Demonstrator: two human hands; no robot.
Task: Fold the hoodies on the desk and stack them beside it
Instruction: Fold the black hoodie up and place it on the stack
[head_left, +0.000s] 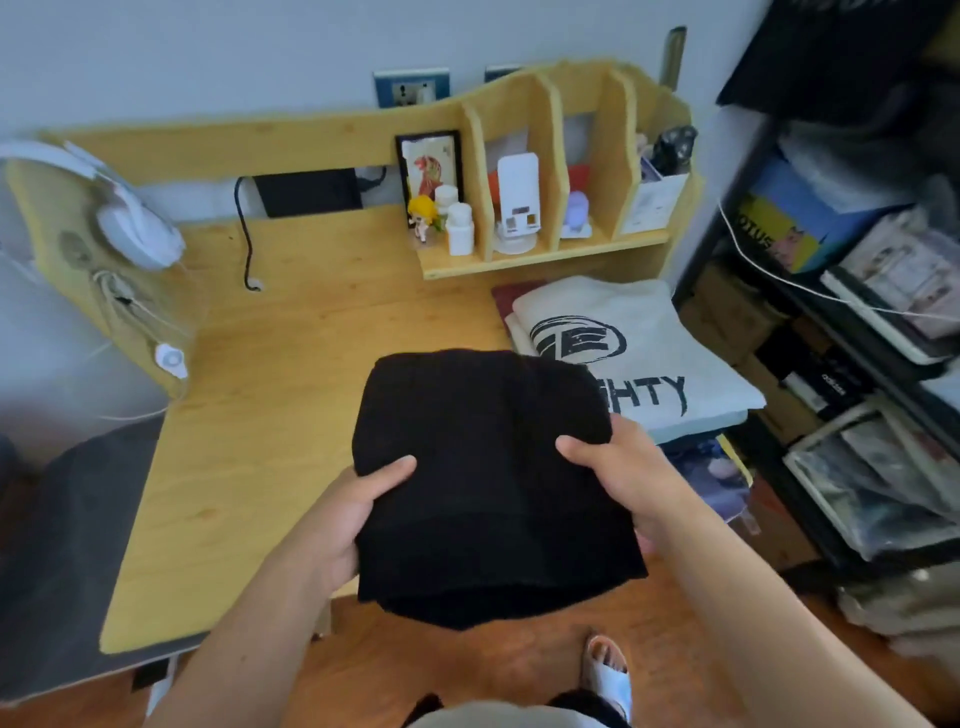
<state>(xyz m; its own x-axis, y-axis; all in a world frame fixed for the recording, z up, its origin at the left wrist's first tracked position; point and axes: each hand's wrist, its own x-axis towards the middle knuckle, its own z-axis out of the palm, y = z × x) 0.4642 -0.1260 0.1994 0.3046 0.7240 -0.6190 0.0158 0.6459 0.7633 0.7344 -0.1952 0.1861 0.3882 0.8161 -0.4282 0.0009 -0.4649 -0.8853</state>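
Wooden worktop (291, 332) against a pale wall. Left hand (358, 512) and right hand (618, 467) each grip a side of a folded black hoodie (488, 483), thumbs on top, held above the worktop's near edge. A folded white hoodie (639, 353) lies just beyond, on the right end.

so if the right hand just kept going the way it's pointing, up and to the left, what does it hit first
The right hand grips the folded black hoodie, so it would press into that first. Beyond it lies bare desk, though depth is hard to judge in this one view.
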